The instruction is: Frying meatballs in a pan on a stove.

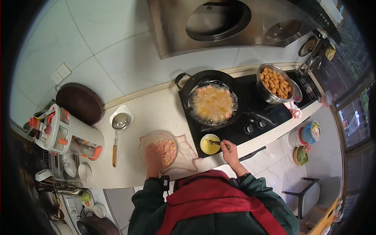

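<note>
My left hand (152,157) is down in a clear bowl (176,145) of pink minced meat mixture (166,151) with yellow bits. Its fingers are blurred against the meat, so their closure is unclear. The bowl stands on a thin pink-edged cloth (188,151). My right hand (230,152) grips the handle of a spoon (216,142), whose end dips into a small white bowl of yellow liquid (209,147) at the cooktop's front left corner. Beyond it, a black wok (196,77) holds bubbling oil with frying pieces (214,101), some still pink.
A steel pot (271,100) full of browned fried pieces (274,82) sits right of the wok on the black cooktop (252,117). A wire skimmer (120,121) rests on a white dish at left, near a white dispenser (79,138). The range hood (173,35) overhangs the back.
</note>
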Motion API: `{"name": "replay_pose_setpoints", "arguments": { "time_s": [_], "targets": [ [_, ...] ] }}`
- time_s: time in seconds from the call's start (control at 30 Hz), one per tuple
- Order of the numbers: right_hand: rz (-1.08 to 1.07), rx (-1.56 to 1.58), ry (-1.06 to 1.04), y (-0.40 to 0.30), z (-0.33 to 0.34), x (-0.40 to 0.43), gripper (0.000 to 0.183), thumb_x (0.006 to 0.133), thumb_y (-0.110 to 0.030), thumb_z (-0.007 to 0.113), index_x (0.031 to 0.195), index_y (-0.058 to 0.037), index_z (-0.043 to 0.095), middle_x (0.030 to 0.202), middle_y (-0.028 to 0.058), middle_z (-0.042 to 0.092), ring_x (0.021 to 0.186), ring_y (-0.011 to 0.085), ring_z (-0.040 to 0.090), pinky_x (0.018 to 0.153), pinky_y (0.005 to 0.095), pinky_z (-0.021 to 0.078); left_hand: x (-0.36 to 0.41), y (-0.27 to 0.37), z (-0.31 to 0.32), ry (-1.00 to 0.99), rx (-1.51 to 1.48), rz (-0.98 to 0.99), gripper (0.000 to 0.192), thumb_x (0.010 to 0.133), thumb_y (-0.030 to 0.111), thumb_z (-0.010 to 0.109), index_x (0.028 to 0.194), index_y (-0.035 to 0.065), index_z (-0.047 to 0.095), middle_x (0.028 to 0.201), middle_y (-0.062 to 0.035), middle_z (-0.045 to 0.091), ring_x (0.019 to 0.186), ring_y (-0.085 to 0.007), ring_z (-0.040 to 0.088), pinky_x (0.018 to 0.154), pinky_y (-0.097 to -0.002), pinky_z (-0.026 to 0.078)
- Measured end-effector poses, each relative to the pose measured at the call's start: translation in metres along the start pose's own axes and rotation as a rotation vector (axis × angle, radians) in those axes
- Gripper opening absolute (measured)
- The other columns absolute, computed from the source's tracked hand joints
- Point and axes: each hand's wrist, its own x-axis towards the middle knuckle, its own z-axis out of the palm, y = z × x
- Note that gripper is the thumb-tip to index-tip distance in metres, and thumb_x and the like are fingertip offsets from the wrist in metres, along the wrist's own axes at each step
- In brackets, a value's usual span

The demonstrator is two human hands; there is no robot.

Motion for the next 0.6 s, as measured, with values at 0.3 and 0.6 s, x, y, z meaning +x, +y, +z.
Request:
{"name": "replay_pose_setpoints", "arguments": {
  "time_s": [0.3,0.6],
  "targets": [
    [0.165,-0.093,-0.046,0.023,0.005,-0.007,0.021,0.081,-0.013,0.053,0.09,0.0062,0.056,0.065,0.0195,0.056,0.058,0.0224,0.056,0.054,0.0294,0.0426,-0.026,0.002,0.017,-0.24,0.229,0.047,0.036,0.08,0.033,0.049,0.103,0.0052,0.055,0.099,-0.0155,0.056,0.091,-0.0263,0.054,0.077,-0.0403,0.043],
    [-0.237,-0.339,-0.122,-0.011,-0.01,-0.015,0.016,0.081,-0.01,0.05,0.09,0.0024,0.055,0.069,0.0242,0.053,0.062,0.037,0.055,0.053,0.034,0.0415,0.001,0.019,-0.04,-0.25,-1.183,-0.5,0.02,0.081,0.02,0.05,0.084,0.001,0.055,0.076,-0.0103,0.056,0.076,-0.0239,0.056,0.069,-0.0327,0.042]
  ]
}}
